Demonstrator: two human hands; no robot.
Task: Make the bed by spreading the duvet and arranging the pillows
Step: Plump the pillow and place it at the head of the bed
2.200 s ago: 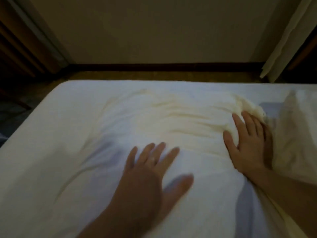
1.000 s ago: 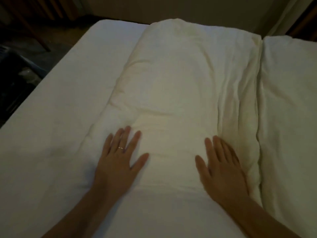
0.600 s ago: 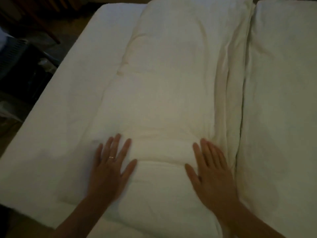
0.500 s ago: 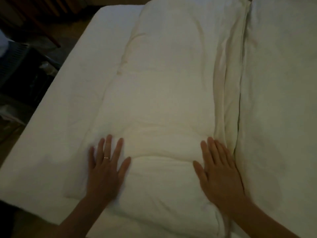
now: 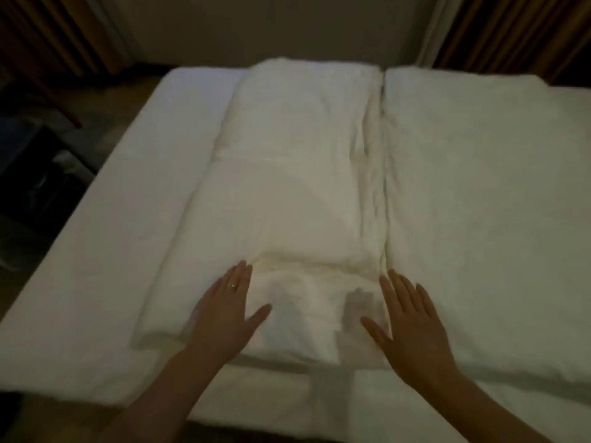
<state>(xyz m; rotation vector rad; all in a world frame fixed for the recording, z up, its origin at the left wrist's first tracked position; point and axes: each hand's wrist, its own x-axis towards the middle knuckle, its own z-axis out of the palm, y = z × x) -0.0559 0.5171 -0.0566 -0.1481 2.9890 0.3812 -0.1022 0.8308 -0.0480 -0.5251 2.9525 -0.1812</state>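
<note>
Lying folded lengthwise down the middle of the bed (image 5: pixel 96 282), the duvet (image 5: pixel 294 187) has its near end under my palms. My left hand (image 5: pixel 224 318) and right hand (image 5: pixel 412 327) rest flat, fingers spread, gripping nothing.

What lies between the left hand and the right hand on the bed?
In the head view, only the near end of the folded duvet lies between the left hand and the right hand. Nothing else is there.

brown curtains (image 5: pixel 499 30) at both far corners, plain wall (image 5: pixel 271 27) between, dark clutter (image 5: pixel 41 174) at left
</note>
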